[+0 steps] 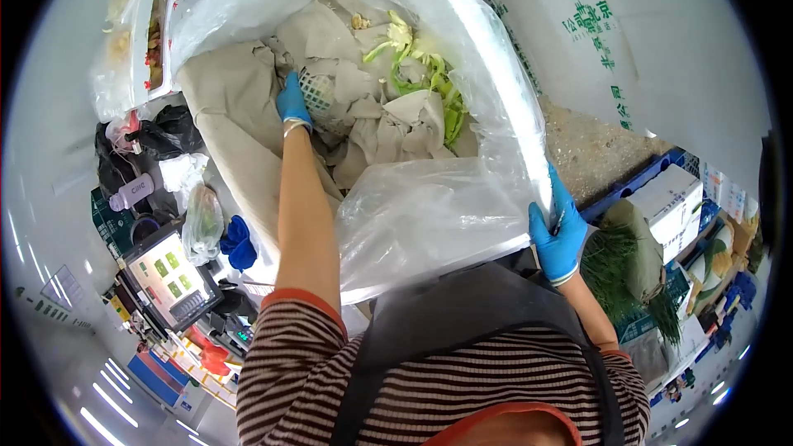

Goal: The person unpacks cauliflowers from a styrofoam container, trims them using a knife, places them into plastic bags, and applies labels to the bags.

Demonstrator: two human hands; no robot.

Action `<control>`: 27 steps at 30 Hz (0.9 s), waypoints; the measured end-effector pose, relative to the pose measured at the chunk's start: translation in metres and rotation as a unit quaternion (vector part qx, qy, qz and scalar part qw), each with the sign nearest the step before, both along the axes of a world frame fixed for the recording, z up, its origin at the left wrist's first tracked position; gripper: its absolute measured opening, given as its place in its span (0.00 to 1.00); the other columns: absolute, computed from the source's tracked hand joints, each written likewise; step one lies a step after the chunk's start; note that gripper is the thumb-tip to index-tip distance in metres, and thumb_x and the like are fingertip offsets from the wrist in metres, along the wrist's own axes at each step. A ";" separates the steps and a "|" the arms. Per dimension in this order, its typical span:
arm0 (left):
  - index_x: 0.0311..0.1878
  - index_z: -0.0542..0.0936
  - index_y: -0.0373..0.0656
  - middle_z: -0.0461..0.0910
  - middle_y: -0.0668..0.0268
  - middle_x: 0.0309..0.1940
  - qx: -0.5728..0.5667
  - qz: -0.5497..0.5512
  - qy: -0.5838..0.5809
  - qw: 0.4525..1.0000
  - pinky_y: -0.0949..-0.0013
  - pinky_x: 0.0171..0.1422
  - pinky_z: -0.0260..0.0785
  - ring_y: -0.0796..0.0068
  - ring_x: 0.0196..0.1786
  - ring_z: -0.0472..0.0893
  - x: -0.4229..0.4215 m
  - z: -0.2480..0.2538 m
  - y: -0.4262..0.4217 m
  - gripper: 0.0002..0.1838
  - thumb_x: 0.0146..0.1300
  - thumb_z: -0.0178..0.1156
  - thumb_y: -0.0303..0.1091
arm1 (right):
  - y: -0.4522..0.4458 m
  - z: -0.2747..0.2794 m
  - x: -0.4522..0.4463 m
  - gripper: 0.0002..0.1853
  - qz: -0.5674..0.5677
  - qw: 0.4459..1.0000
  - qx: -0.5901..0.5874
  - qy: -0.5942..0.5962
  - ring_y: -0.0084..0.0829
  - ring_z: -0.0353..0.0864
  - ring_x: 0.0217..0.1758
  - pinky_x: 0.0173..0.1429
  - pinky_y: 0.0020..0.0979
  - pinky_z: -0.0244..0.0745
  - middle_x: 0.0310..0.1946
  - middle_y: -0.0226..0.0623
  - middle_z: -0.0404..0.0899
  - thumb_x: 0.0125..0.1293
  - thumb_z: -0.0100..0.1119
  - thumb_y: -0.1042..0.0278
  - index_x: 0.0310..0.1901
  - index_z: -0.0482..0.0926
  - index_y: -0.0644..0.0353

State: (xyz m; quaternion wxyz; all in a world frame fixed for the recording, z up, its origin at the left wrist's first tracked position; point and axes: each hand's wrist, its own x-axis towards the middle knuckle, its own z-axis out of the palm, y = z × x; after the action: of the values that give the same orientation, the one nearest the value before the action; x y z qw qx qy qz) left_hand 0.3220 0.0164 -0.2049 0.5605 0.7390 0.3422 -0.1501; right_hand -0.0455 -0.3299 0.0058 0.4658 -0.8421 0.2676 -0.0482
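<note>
My left hand (294, 102), in a blue glove, reaches into a large box (504, 58) lined with clear plastic. Its fingers are closed at a crumpled fold of grey-brown paper (227, 87), though the fingertips are partly hidden. Right beside them lies a rounded thing in white mesh netting (317, 91), half covered by torn paper. Green leafy scraps (450, 107) and a pale, light-green vegetable piece (400, 35) lie on the paper toward the right. At the box's near right corner, my right hand (560, 235), also blue-gloved, is wrapped round the plastic-covered rim (541, 190).
To the left are a white foam box (169, 29), black plastic bags (169, 132), a purple bottle (132, 192) and a lit touchscreen (168, 277). Green grassy vegetables (611, 268) and a white carton (669, 206) stand at right. A white printed sack (570, 25) lies beyond the box.
</note>
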 end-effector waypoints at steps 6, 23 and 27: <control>0.65 0.73 0.33 0.80 0.59 0.56 -0.163 -0.120 -0.011 0.979 0.67 0.57 0.73 0.69 0.52 0.81 -0.022 0.027 0.010 0.36 0.65 0.62 0.55 | -0.003 0.005 0.006 0.33 0.030 0.999 -0.039 -0.008 0.38 0.87 0.49 0.53 0.31 0.78 0.55 0.47 0.82 0.58 0.66 0.73 0.68 0.71 0.58; 0.55 0.79 0.34 0.84 0.60 0.50 -0.047 -0.429 0.023 0.902 0.67 0.55 0.77 0.70 0.48 0.83 -0.052 0.104 -0.011 0.30 0.47 0.77 0.27 | -0.003 0.006 0.003 0.33 0.018 0.997 -0.077 -0.002 0.40 0.86 0.33 0.41 0.32 0.79 0.41 0.44 0.85 0.59 0.67 0.64 0.68 0.72 0.51; 0.54 0.80 0.33 0.85 0.59 0.48 -0.095 -0.368 -0.008 0.925 0.64 0.52 0.79 0.68 0.46 0.85 -0.066 0.095 -0.006 0.27 0.48 0.74 0.25 | -0.004 0.011 0.003 0.31 0.040 0.996 -0.084 0.003 0.36 0.85 0.32 0.40 0.32 0.79 0.41 0.43 0.85 0.61 0.67 0.61 0.67 0.73 0.51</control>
State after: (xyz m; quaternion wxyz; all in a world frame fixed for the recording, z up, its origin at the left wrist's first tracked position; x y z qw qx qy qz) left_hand 0.2555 0.0108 -0.1102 0.5362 0.7576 0.0263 -0.3714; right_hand -0.0427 -0.3340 0.0165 0.3945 -0.8883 0.2299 -0.0492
